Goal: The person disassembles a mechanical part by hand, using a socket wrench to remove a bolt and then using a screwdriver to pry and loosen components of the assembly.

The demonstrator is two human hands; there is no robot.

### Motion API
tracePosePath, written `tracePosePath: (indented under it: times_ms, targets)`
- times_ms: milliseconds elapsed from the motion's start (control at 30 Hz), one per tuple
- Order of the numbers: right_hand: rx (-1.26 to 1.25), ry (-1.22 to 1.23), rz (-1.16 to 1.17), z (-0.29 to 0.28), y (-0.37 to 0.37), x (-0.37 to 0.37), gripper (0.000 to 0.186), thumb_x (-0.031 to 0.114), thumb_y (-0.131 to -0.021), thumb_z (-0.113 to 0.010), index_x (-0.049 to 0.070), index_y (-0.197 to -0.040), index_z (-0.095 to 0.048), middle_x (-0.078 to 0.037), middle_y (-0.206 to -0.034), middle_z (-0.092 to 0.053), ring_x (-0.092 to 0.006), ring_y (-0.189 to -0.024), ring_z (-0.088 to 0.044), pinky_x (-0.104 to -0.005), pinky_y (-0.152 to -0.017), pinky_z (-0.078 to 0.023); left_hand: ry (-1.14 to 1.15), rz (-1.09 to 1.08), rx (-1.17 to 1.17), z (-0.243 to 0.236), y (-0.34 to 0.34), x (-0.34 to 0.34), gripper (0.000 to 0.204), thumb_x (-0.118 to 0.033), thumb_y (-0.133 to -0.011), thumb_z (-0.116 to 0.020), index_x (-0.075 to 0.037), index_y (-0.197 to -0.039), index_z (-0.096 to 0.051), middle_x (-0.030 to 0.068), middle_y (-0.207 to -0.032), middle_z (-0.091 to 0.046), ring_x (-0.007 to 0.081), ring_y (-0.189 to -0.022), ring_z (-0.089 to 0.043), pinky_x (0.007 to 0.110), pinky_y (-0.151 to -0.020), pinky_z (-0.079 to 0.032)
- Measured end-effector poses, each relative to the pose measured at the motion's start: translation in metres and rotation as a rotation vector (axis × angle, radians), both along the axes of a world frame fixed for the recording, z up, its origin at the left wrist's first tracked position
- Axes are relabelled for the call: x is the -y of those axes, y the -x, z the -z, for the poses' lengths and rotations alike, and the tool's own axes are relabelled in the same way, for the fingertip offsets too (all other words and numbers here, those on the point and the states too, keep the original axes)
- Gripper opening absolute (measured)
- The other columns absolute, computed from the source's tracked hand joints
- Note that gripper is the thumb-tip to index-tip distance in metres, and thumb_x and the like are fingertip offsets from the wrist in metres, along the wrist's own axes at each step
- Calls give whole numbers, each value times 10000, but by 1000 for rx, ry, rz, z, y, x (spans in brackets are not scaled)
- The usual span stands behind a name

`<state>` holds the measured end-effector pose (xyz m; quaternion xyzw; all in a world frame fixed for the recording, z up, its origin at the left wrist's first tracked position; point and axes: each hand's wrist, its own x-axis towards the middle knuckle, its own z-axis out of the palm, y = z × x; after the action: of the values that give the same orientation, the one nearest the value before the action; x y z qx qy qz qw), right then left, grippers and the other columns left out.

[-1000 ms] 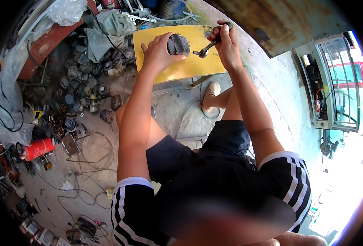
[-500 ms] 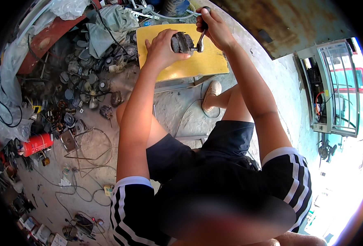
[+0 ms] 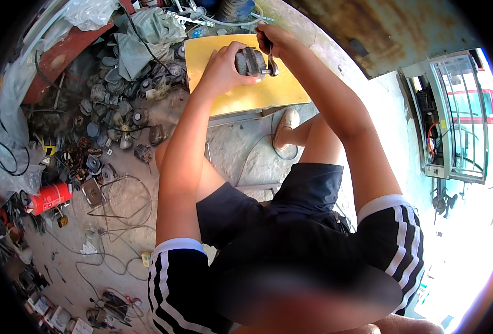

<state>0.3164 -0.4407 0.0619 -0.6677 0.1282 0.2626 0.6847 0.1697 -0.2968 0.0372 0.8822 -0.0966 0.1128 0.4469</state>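
Observation:
My left hand is wrapped round a dark grey, cylindrical metal part, held up over a yellow-topped low table. At the part's right side a chrome ratchet meets it, its head against the end; whether it is seated on a bolt is too small to tell. My right hand grips the ratchet's dark handle above its head, with the fingertips partly hidden behind the hand.
Used motor parts, a crumpled grey sheet, a red cylinder and tangled hoses lie on the left. A rusty metal panel overhangs the upper right, above an open glass-fronted cabinet. My foot is beside the table.
The ratchet has moved left onto the part's right end. Its handle and my right hand have since swung further left. My left hand has shifted slightly right with the part.

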Motion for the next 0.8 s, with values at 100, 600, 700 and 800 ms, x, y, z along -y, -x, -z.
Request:
tracePosePath:
  times_ms: [100,600,700,800]
  targets:
    - [186,141,-138,-22,19,-21,302,315,-988,-598,102,-776,-564,26,-588,-494,-101,-469,-460,-249,-442,-435,26,-26,54,6,3,4,753,-322,-576,-886,-42,-1183,-541,199,-1161,-618,363,-1110,-575,446,-945,-465]
    - [231,239,54,18,-7,2,440,454,-921,-649,15,-892,-664,-76,-722,-587,-189,-588,-518,-379,-479,-403,-3,-55,27,3,4,10,777,-372,-576,-891,-100,-1220,-551,121,-1098,-690,383,-999,-575,454,-898,-495]
    - [122,54,115,12,6,-3,389,403,-931,-660,46,-781,-624,-19,-600,-479,-115,-432,-339,-310,-406,-258,-62,-56,17,0,4,7,812,-387,-574,-902,-85,-1242,-552,135,-1090,-684,354,-1006,-595,431,-902,-492]
    - [84,62,78,10,10,-3,351,356,-940,-666,39,-791,-630,-22,-605,-484,-121,-452,-358,-309,-420,-270,-71,-57,-12,-7,10,12,823,-391,-576,-905,-82,-1253,-555,145,-1089,-679,342,-1015,-604,420,-905,-491]
